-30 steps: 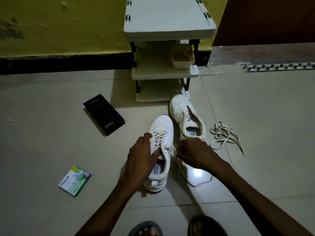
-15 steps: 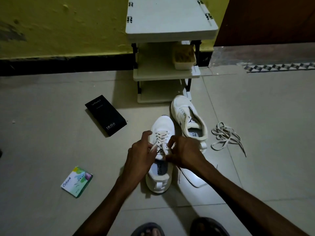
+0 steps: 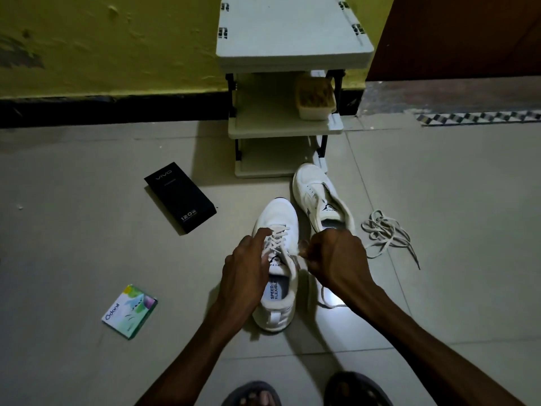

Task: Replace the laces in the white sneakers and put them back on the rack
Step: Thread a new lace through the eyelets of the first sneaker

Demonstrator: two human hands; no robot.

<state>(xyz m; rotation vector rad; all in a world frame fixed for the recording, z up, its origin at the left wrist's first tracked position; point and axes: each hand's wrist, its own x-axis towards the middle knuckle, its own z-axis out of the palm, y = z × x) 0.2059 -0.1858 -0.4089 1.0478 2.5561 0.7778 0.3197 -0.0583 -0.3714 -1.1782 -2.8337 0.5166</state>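
Two white sneakers stand on the tiled floor before a white shoe rack (image 3: 285, 128). The near sneaker (image 3: 278, 218) carries a white lace (image 3: 275, 240) crossed through its eyelets. My left hand (image 3: 246, 273) rests on its left side, fingers touching the lacing. My right hand (image 3: 333, 259) is closed on a lace end at the sneaker's right side, and the lace trails down to the floor below it. The far sneaker (image 3: 316, 194) has no lace and lies partly behind my right hand.
A loose tangled lace (image 3: 383, 232) lies on the floor to the right. A black phone box (image 3: 180, 197) and a small green packet (image 3: 130, 310) lie to the left. A brush (image 3: 314, 96) sits on the rack's middle shelf. My sandalled feet (image 3: 257, 395) show at the bottom edge.
My right hand went in to the lacing, then pulled back right with the lace end. My left hand slid from the sneaker's side up onto the laces.
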